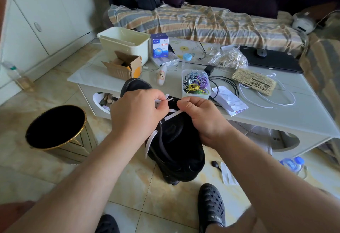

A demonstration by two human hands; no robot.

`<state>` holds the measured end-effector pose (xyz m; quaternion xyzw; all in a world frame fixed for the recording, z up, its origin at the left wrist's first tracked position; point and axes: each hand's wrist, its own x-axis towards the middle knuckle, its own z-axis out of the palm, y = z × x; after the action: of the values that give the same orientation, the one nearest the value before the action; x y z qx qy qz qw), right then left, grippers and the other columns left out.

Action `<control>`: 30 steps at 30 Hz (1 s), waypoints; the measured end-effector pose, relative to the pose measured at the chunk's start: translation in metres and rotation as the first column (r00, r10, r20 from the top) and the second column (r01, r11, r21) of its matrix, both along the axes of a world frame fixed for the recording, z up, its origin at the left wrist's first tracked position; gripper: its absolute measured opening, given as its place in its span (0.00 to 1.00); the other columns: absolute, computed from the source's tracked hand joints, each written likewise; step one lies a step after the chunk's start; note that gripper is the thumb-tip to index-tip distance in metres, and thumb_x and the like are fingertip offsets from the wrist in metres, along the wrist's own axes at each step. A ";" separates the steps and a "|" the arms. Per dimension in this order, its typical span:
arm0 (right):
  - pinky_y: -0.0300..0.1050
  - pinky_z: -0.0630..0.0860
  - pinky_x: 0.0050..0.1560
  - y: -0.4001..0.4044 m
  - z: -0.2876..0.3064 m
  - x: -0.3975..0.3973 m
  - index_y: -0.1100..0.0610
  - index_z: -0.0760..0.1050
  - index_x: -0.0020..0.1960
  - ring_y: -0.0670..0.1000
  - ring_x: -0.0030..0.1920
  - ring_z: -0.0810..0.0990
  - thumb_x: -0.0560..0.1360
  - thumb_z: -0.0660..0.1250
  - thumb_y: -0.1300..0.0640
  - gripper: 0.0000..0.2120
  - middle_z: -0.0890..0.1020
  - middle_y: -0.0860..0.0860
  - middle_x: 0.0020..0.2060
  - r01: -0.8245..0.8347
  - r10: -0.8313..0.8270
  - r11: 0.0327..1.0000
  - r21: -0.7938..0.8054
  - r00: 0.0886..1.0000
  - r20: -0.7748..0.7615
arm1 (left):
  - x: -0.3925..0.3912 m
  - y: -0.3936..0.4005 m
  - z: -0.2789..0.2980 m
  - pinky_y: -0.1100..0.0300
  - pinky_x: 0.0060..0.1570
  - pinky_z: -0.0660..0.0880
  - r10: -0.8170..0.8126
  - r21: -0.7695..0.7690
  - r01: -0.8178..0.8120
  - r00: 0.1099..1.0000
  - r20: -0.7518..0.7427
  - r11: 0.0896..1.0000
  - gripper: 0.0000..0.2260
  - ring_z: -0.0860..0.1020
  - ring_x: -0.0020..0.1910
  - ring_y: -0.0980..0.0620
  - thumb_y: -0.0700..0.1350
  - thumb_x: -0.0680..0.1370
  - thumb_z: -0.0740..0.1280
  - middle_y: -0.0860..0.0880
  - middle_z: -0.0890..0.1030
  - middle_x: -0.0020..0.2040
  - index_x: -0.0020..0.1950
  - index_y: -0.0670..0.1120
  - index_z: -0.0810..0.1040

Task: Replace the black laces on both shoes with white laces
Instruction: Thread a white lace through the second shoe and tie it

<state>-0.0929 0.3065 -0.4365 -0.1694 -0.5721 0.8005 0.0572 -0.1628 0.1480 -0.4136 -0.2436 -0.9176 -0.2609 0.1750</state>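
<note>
White lace being threaded into the black shoe, mid-air before the tabletop.

The lace tip is pinched by the left hand; the black shoe is gripped by the right hand, steadying the eyelets for threading.

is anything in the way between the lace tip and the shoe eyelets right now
Nothing visible blocks it. The left hand pinches the white lace tip right above the black shoe, and the right hand grips the shoe's upper beside it. The eyelets themselves are partly hidden by the fingers.
</note>
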 end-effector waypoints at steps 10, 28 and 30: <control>0.53 0.79 0.46 -0.001 -0.004 -0.001 0.59 0.85 0.47 0.55 0.40 0.80 0.80 0.71 0.60 0.06 0.84 0.59 0.39 0.062 -0.055 0.950 0.305 0.998 -0.031 | 0.005 0.003 -0.001 0.60 0.31 0.59 -0.002 -0.086 0.005 1.000 0.031 0.996 0.05 0.71 0.35 0.46 0.53 0.76 0.70 0.53 0.70 0.26 0.47 0.57 0.85; 0.30 0.69 0.40 -0.010 -0.003 0.000 0.50 0.84 0.52 0.38 0.40 0.77 0.80 0.69 0.45 0.10 0.81 0.39 0.36 0.100 0.005 0.579 0.809 0.992 -0.126 | -0.005 -0.003 -0.010 0.51 0.39 0.73 0.012 0.130 -0.032 0.988 0.155 0.991 0.13 0.77 0.46 0.50 0.60 0.75 0.73 0.55 0.78 0.45 0.46 0.53 0.76; 0.32 0.72 0.39 -0.014 -0.003 0.000 0.46 0.84 0.50 0.39 0.40 0.78 0.79 0.68 0.39 0.13 0.83 0.42 0.37 0.120 -0.029 0.625 0.772 0.991 -0.131 | -0.007 -0.005 -0.010 0.52 0.37 0.70 -0.002 0.134 -0.018 0.989 0.149 0.991 0.15 0.75 0.44 0.50 0.61 0.75 0.74 0.55 0.78 0.44 0.50 0.54 0.75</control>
<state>-0.0933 0.2925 -0.4392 -0.1091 -0.8498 0.4801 0.1880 -0.1695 0.1426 -0.4235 -0.2073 -0.9094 -0.3389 0.1233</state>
